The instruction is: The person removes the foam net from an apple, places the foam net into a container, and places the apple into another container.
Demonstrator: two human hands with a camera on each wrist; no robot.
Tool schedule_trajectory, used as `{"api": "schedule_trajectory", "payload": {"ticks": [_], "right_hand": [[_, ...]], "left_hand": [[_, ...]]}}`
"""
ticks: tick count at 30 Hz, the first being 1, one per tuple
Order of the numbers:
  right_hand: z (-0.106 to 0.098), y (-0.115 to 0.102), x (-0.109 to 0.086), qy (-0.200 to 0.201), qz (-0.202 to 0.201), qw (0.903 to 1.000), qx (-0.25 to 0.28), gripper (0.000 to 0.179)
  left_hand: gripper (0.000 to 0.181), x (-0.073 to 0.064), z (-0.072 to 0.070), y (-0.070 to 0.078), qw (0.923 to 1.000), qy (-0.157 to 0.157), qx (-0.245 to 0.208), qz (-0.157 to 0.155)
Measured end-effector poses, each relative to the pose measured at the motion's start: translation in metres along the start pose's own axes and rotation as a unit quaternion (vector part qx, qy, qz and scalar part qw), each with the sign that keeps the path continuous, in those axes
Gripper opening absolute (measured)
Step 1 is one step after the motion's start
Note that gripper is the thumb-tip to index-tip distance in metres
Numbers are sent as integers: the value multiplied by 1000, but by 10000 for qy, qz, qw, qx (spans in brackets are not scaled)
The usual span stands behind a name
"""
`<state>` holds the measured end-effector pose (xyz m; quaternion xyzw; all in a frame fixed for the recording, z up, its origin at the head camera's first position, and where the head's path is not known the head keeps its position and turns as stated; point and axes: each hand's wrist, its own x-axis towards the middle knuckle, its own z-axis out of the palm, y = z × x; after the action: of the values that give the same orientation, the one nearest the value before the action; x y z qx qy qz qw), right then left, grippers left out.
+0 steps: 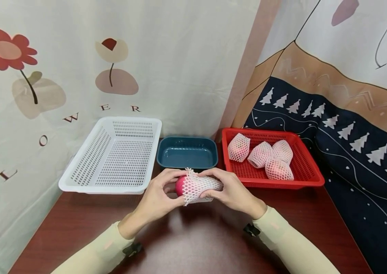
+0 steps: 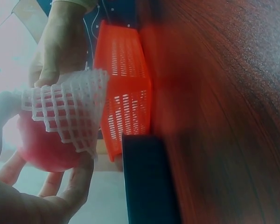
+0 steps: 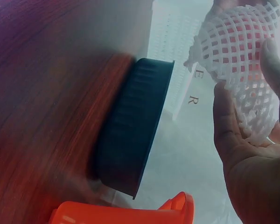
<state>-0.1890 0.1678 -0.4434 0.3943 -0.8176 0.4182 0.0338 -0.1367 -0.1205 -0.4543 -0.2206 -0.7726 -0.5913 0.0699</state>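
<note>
Both hands hold a round pinkish-red fruit [image 1: 180, 185] partly covered by a white foam net sleeve [image 1: 198, 186], above the table's middle. My left hand [image 1: 157, 194] curls its thumb and fingers around the bare red end, at the sleeve's open edge. On the other side, my right hand [image 1: 232, 190] grips the net sleeve around its narrower end. In the left wrist view the red fruit [image 2: 49, 144] bulges out of the sleeve [image 2: 70, 107]. From the right wrist, the sleeve [image 3: 238, 51] covers most of the fruit, red showing through its mesh.
Behind the hands stands a dark teal basin [image 1: 186, 152]. A white perforated basket [image 1: 111, 160] is at the left. The red basket [image 1: 306, 171] on the right holds several net-wrapped fruits [image 1: 279, 169]. All stand on a reddish-brown wooden table [image 1: 193, 239] before a printed curtain.
</note>
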Motion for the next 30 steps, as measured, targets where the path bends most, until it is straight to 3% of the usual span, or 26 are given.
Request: {"api": "schedule_trajectory", "payload": {"ticks": [7,18,25,30], "right_hand": [[0,1,0,372,-186,9991,-15,36],[1,0,-1,791,-334,9962,150,31],[-1,-2,-3,1180,-40,9930,85,31],[-10,-5,-4,1470,315,9885,167,34]], "left_hand": [[72,-1,-3,0,9999,92,-73,-24],[67,-3,-7,-1,9998,129,-14,-116],[66,-4,-9,-3,9998,186,34,15],[65,-8,-13,-3,9997,171,-48,-162]]}}
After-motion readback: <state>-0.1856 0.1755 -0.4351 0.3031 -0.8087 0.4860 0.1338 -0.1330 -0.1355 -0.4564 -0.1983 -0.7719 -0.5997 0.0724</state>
